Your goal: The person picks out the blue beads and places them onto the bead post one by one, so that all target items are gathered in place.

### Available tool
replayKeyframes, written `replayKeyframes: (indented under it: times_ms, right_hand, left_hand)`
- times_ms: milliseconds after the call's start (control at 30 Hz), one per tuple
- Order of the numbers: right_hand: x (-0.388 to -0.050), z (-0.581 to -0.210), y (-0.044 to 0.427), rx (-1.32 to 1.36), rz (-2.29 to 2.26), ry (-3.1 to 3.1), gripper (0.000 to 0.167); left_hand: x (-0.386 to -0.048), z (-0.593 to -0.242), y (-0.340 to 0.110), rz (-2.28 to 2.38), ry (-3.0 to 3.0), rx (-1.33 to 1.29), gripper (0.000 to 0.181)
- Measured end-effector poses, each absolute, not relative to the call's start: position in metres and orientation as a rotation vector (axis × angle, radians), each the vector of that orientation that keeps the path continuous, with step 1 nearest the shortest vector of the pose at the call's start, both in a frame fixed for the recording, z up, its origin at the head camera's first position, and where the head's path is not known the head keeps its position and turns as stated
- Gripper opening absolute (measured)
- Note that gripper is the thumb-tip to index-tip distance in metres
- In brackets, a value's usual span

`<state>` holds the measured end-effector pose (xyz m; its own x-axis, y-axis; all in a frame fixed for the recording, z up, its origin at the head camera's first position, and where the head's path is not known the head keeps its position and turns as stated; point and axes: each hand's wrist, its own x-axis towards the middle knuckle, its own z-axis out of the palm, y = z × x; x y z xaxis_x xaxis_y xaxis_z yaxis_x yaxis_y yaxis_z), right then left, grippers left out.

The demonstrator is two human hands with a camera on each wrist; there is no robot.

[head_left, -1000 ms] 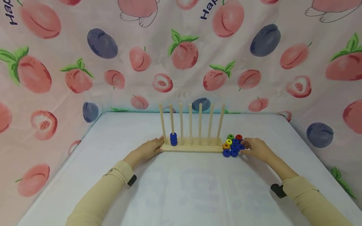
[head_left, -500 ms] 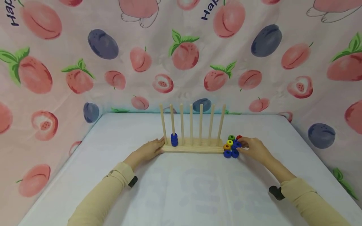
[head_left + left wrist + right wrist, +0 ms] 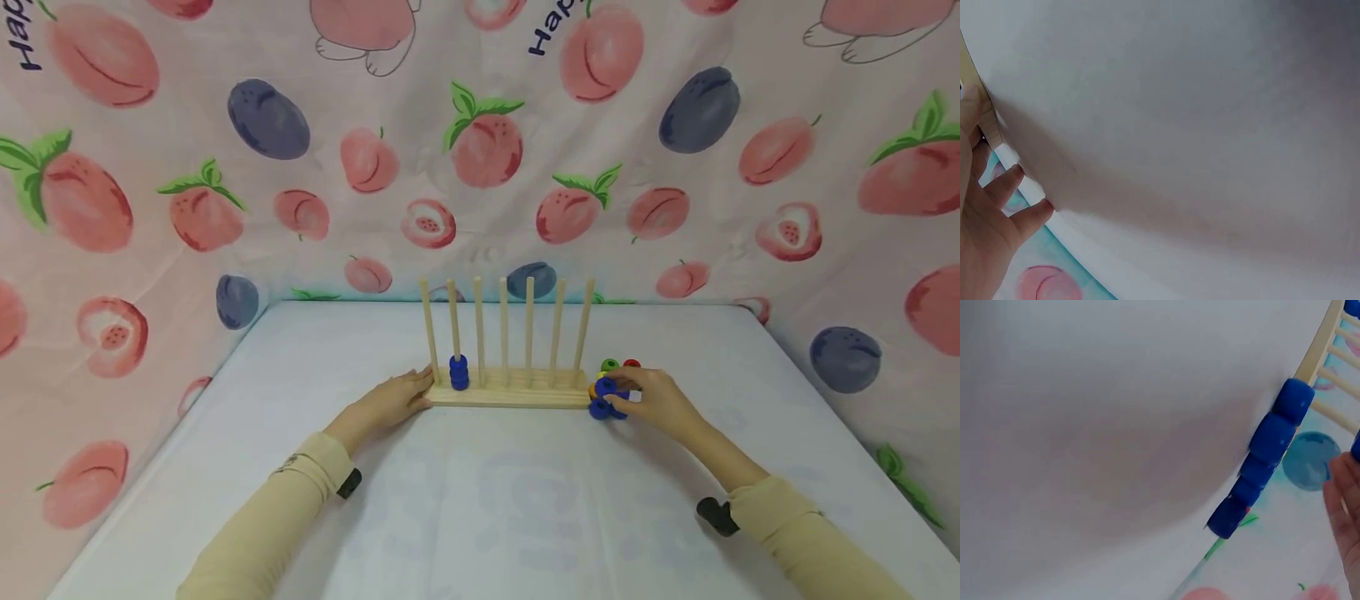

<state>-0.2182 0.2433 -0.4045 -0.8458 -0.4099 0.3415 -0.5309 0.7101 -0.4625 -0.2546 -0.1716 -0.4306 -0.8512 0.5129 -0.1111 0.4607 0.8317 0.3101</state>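
Observation:
A wooden peg rack (image 3: 510,399) with several upright pegs stands mid-table. Blue beads (image 3: 459,373) are stacked on its second peg from the left. At the rack's left end my left hand (image 3: 392,397) grips the base, thumb (image 3: 969,109) on the near side and other fingers around the end. My right hand (image 3: 655,402) pinches a blue bead (image 3: 605,387) above the loose beads, beside the rack's right end. In the right wrist view that bead shows only at the right edge, by the fingertips (image 3: 1342,467). The hand partly hides the pile in the head view.
Loose blue beads (image 3: 1272,439) lie in a row off the rack's right end. Behind them are a green bead (image 3: 610,365) and a red bead (image 3: 632,363), with yellow and orange ones partly covered. A fruit-print cloth (image 3: 480,233) hangs behind the white table (image 3: 480,500).
My right hand has moved left, toward the rack's end, carrying a blue bead from the right side of the pile. The left hand has stayed on the base.

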Motion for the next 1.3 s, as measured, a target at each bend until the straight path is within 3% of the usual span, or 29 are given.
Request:
replayKeyframes:
  times_ms: [467, 1300]
  right_hand:
    - [-0.215, -0.401, 0.215, 0.932, 0.907, -2.562, 0.031]
    - [-0.215, -0.392, 0.166, 0.971, 0.914, -2.620, 0.029]
  left_hand:
    - [-0.253, -0.428, -0.171, 0.424, 2.825, 0.739, 0.055]
    - [-0.252, -0.428, -0.172, 0.464, 2.816, 0.755, 0.056]
